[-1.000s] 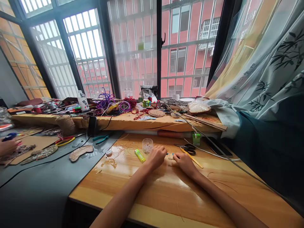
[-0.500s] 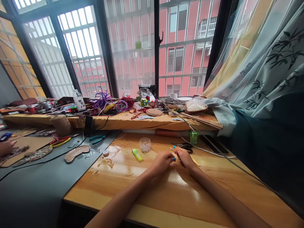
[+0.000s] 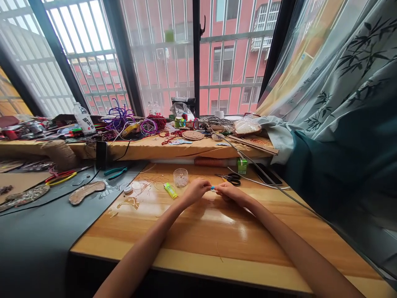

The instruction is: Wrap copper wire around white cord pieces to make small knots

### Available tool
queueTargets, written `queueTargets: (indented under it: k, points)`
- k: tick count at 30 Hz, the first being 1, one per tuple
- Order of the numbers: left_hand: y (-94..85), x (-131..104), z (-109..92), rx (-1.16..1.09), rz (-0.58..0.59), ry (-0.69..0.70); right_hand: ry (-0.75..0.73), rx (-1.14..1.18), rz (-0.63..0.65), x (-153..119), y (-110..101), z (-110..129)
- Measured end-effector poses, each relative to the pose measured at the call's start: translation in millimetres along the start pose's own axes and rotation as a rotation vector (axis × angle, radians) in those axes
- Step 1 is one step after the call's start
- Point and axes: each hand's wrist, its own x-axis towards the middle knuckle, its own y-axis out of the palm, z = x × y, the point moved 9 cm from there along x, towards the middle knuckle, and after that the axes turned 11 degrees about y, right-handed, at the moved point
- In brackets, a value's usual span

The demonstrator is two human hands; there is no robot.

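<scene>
Above the wooden table (image 3: 124, 231), my left hand (image 3: 196, 192) and my right hand (image 3: 231, 192) meet at the fingertips. Both are closed in a pinch, and blue nails show where they touch. Whatever lies between the fingers is too small to make out. Left of my left hand are a yellow-green lighter (image 3: 170, 190) and a round clear tub (image 3: 180, 177) with small pale pieces inside. Black-handled scissors (image 3: 233, 179) lie just behind my right hand. Thin brown threads (image 3: 149, 182) are scattered left of the tub.
A cluttered ledge (image 3: 149, 152) runs along the window, with a plastic bottle (image 3: 84, 119) and purple cord (image 3: 119, 118). On the grey mat (image 3: 62, 225) lie teal pliers (image 3: 116, 172) and a curved brown piece (image 3: 87, 192). A grey cable (image 3: 266, 171) crosses at right, near a green box (image 3: 242, 166).
My hands have come together at the fingertips; before, they were slightly apart, with a small pale thing at my right fingers. The view has shifted, and another person's hand at far left has left it.
</scene>
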Motion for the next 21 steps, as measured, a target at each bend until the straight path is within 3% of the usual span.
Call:
queueTargets:
  k: [5,12,16,21]
  points:
    - [-7.9,1,1,0.025,-0.001,-0.005,-0.020,-0.082,-0.071,-1,-1,4]
    - [-4.7,-1,-3,0.038,-0.007,-0.061,-0.147,-0.179,-0.334,-1,-6,11]
    - [1.6,-1,-16,-0.003,0.001,-0.023,-0.167,-0.110,-0.451,-2,-11,8]
    - [2.7,-2,-21,-0.091,-0.036,-0.018,-0.116,0.062,-0.499,-1,-20,-4]
